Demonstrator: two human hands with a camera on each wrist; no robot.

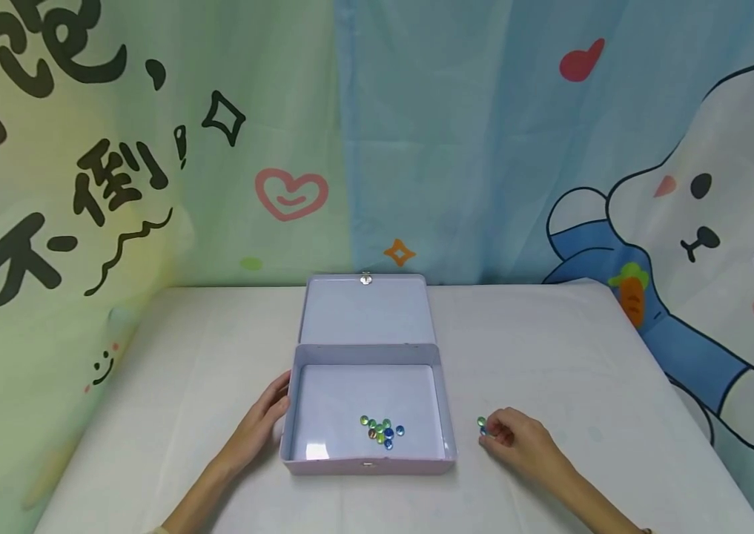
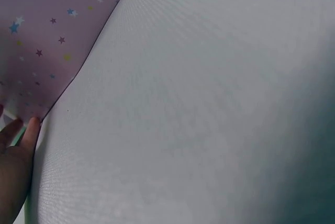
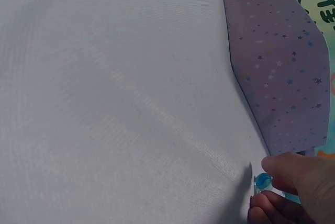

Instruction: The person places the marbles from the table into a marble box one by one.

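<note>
A shallow lilac box stands on the table with its lid tipped back. Several green, blue and brown glass marbles lie together on its floor. My left hand rests its fingers against the box's left side; the left wrist view shows the fingers at the star-printed wall. To the right of the box, my right hand pinches a blue marble between thumb and fingers. A green marble shows at those fingertips; whether it is also gripped I cannot tell.
A white cloth covers the table around the box. Behind hangs a printed curtain with a cartoon bear, hearts and lettering. A small metal clasp sits on the lid's upper edge.
</note>
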